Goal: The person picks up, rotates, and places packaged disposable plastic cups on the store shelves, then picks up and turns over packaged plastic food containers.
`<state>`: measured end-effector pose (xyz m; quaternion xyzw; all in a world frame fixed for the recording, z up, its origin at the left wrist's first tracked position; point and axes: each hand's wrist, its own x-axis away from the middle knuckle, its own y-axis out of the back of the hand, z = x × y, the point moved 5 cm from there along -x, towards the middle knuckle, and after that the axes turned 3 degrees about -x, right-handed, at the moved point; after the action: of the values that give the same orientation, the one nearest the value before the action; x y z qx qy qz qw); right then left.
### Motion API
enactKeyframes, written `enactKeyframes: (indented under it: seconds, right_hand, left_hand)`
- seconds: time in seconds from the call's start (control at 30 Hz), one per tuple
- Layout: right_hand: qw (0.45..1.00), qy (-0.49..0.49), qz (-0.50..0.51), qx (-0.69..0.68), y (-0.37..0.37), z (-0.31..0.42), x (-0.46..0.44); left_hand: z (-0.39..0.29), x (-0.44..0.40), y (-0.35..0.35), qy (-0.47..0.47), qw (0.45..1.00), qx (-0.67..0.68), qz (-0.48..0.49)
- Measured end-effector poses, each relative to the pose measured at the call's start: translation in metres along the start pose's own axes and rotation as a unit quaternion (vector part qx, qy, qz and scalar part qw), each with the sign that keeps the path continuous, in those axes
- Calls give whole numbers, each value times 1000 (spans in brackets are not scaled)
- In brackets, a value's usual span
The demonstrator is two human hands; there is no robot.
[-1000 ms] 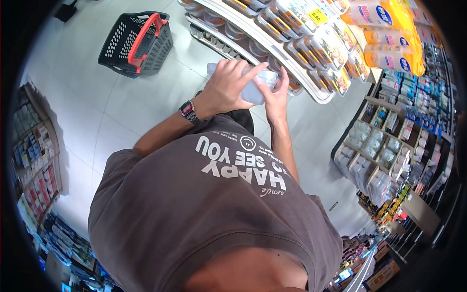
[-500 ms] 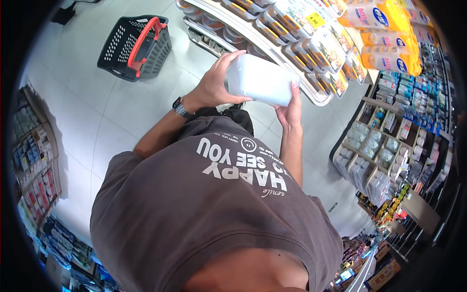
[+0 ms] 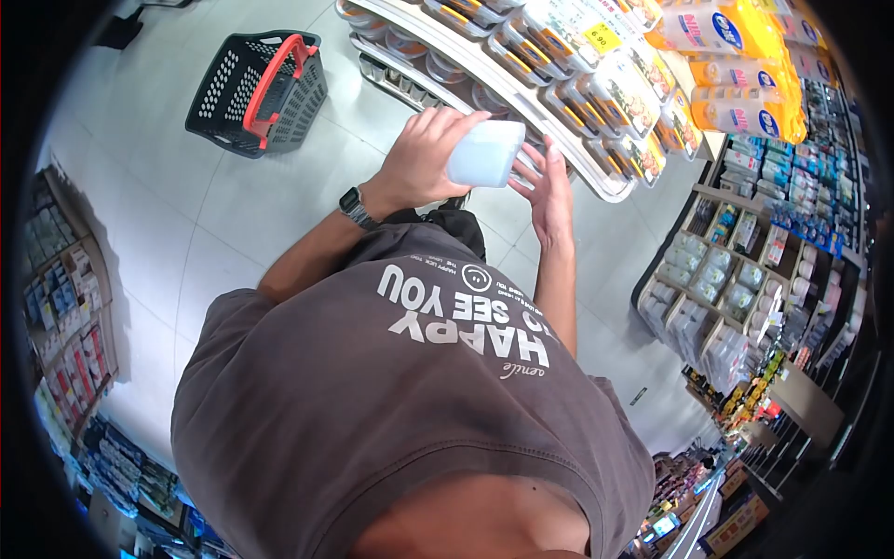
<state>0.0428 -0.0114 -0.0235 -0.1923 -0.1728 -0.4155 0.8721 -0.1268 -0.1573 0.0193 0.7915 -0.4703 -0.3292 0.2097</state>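
Observation:
A whitish translucent plastic container (image 3: pixel 487 154) is in my left hand (image 3: pixel 421 156), whose fingers wrap over its left part. A digital watch (image 3: pixel 356 207) sits on the left wrist. Just right of the container is my right hand (image 3: pixel 548 191), palm turned toward it and fingers apart; some fingertips are close to its right end, and whether they touch cannot be made out. Both hands are in front of the dark printed shirt (image 3: pixel 410 373).
A dark basket with a red handle (image 3: pixel 259 93) rests on the floor at the upper left. Beyond my hands is a curved shelf (image 3: pixel 521 102) of packed food containers (image 3: pixel 610 98). Orange packs (image 3: pixel 745 107) are at the upper right, with stocked shelves (image 3: pixel 712 265) below. Another shelf (image 3: pixel 74 298) stands left.
The container went from between both hands, turned broad side up, to end-on in my left hand. My right hand let go of it and its fingers opened.

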Motion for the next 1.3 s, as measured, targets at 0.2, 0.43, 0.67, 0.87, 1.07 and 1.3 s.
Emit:
enactKeyframes:
  seconds: [0.2, 0.43, 0.67, 0.87, 1.07, 1.3]
  right_hand:
    - [997, 42, 48, 52, -35, -10, -6]
    - [993, 83, 73, -34, -24, -21, -16]
    - [982, 65, 67, -162, -31, -14, -11]
    - [962, 65, 77, -255, -16, -6, -12]
    - [983, 123, 75, -113, -8, 2, -13]
    - [980, 142, 102, 95, -29, 37, 17]
  left_hand:
    - [-21, 1, -13, -43, 999, 2, 20]
    - [-24, 5, -4, -52, 989, 137, -35]
    - [-23, 10, -5, -34, 983, 130, -124]
    - [-5, 23, -3, 29, 993, 110, -32]
    - [-1, 23, -5, 30, 998, 55, -12]
    - [-2, 28, -6, -92, 988, -92, -84]
